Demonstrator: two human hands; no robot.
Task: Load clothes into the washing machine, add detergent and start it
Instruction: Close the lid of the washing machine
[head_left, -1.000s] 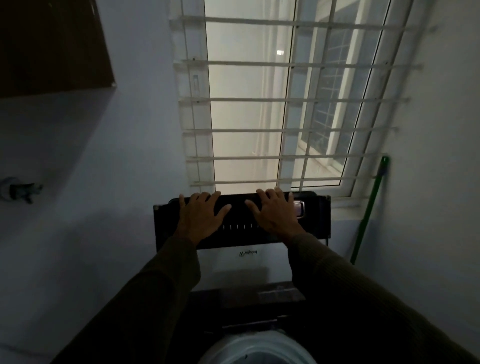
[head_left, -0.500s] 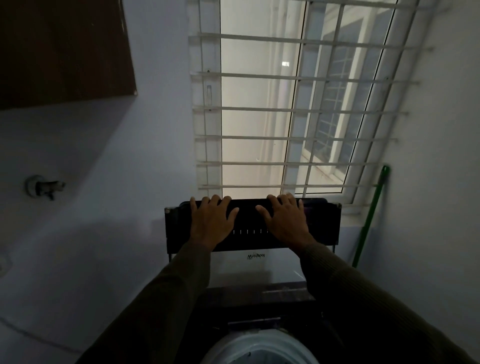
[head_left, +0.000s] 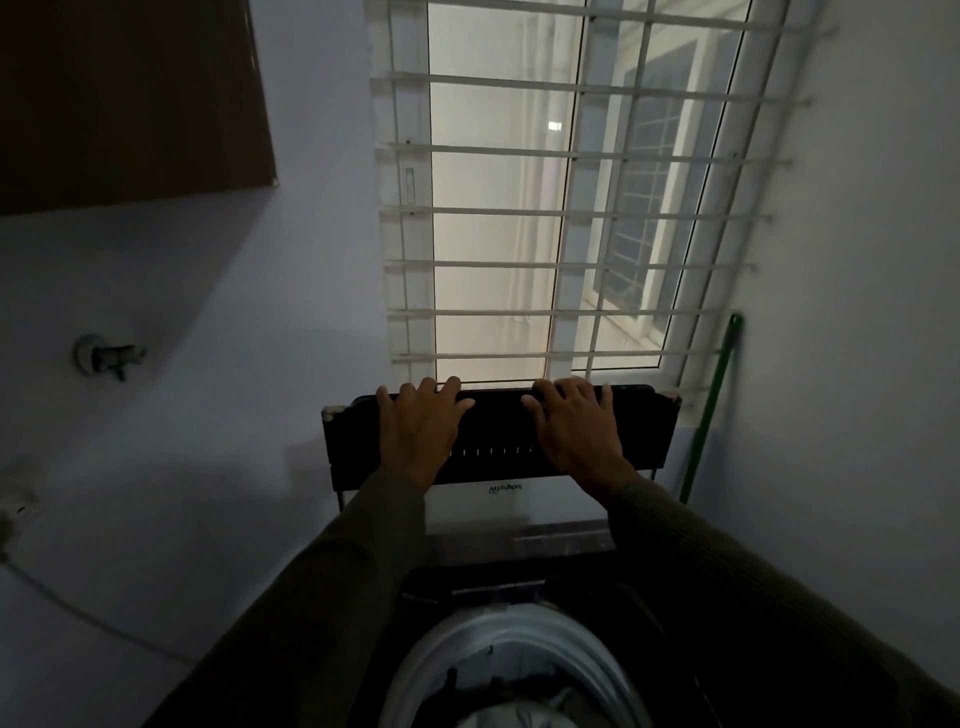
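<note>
The top-loading washing machine's dark lid (head_left: 498, 421) stands raised upright below the window. My left hand (head_left: 421, 436) and my right hand (head_left: 576, 436) lie flat against it, fingers spread and hooked over its top edge. Below my sleeves the white drum rim (head_left: 441, 639) is uncovered. Dark and light clothes (head_left: 519, 712) lie inside it, partly cut off by the frame's bottom edge. No detergent is in view.
A barred window (head_left: 571, 208) fills the wall right behind the lid. A green stick (head_left: 709, 415) leans in the right corner. A tap (head_left: 106, 356) juts from the left wall under a brown cabinet (head_left: 130, 104), and a thin cable (head_left: 78, 613) runs along the wall lower left.
Both hands have stayed on the raised lid. A small lit spot beside my right hand no longer shows. The view has shifted, showing more of the drum and cabinet.
</note>
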